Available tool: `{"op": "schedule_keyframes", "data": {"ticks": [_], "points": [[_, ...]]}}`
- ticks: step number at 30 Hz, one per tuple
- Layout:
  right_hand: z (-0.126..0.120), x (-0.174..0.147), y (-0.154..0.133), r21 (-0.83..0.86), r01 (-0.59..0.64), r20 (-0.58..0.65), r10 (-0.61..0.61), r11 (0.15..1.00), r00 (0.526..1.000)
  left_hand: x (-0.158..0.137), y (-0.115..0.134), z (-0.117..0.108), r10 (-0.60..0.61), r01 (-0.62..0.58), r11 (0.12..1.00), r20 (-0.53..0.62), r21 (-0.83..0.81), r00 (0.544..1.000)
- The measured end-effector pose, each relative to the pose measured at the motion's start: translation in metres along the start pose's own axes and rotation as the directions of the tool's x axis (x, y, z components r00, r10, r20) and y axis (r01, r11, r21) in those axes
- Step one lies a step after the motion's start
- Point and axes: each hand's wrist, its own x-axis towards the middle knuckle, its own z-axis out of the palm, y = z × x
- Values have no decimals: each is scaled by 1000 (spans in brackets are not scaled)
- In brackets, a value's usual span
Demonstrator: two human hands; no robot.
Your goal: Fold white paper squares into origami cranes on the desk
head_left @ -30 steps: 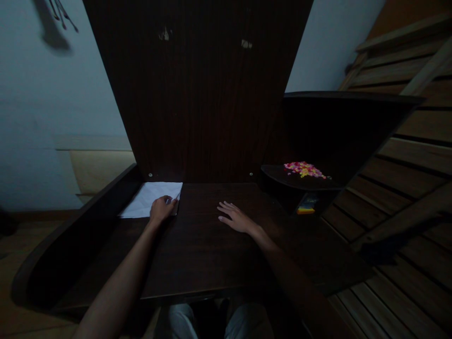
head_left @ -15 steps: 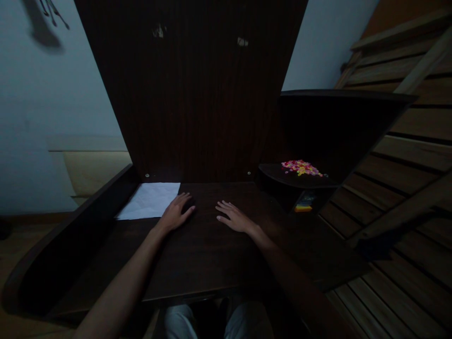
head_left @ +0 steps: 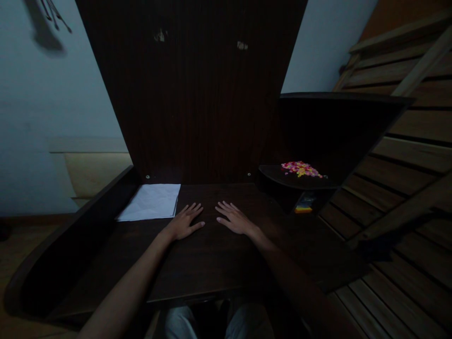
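Note:
My left hand (head_left: 185,222) lies palm down on the dark wooden desk (head_left: 208,268), fingers spread and holding nothing. Just to its left, close by the wrist and fingers, is a small stack of white paper sheets (head_left: 151,201). My right hand (head_left: 234,218) also rests flat on the desk, a short gap to the right of the left one, its fingers apart and nothing in it. Both thumbs point inward.
On the right, a low rounded shelf (head_left: 275,174) bears a heap of small pink, red and yellow pieces (head_left: 302,169). Under it sits a small box with a yellow-orange base (head_left: 303,206). A raised side panel (head_left: 70,235) bounds the desk's left. Wooden slats (head_left: 416,155) stand at far right.
My left hand has moved right and slightly toward me, away from the paper, uncovering its right edge. The right hand stays in place. The view has shifted slightly.

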Motion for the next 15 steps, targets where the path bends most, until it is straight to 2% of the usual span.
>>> {"op": "schedule_keyframes", "data": {"ticks": [15], "points": [[0,2,1,8,-11,8,11,1000,1000,0,-2,-1,-33,34,999,8,-42,999]]}}
